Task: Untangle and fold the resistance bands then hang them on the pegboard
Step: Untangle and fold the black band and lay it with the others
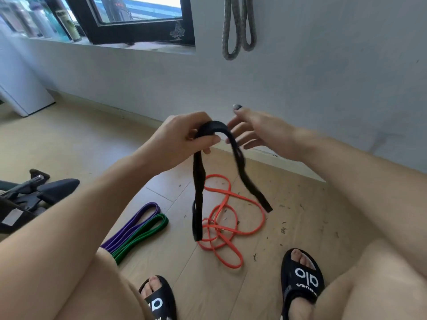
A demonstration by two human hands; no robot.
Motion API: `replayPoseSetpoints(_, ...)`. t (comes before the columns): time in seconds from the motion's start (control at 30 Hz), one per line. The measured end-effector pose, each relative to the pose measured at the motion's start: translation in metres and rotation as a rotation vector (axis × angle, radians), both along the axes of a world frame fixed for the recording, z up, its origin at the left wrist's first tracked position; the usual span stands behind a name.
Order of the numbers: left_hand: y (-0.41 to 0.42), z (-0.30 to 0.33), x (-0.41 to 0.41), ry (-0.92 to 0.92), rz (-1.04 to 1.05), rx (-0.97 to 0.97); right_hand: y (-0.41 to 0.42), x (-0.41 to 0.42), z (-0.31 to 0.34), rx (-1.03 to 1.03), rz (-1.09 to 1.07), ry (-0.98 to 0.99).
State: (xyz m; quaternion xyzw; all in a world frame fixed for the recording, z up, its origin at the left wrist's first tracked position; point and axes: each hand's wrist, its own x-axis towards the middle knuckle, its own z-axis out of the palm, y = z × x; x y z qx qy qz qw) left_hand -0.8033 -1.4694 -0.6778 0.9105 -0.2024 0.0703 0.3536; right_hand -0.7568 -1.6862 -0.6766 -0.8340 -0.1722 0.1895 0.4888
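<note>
Wooden floor carries orange band, purple band, green band.

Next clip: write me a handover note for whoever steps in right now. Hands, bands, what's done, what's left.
Left hand grips the folded black band at its bend; both ends hang down.
Right hand open beside it, holding nothing.
Orange band lies tangled on the floor.
Purple band and green band lie folded side by side on the floor.
Grey band already hangs on the wall.
Left: hang black, untangle and fold orange, hang the rest.
</note>
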Motion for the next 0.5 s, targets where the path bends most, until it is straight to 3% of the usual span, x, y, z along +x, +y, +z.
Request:
replayPoseSetpoints(0.17,-0.013,-0.001,-0.003,0.077,-0.07,-0.035,0.028,-0.01,-0.001,0.114,0.168,-0.1)
replayPoseSetpoints(0.33,-0.002,-0.006,-0.002,0.124,-0.034,-0.003,0.031,-0.007,-0.001,-0.001,0.035,-0.288)
replayPoseSetpoints(0.5,0.021,-0.025,0.004,0.226,-0.016,0.236,0.021,0.003,0.024,0.18,-0.169,-0.361)
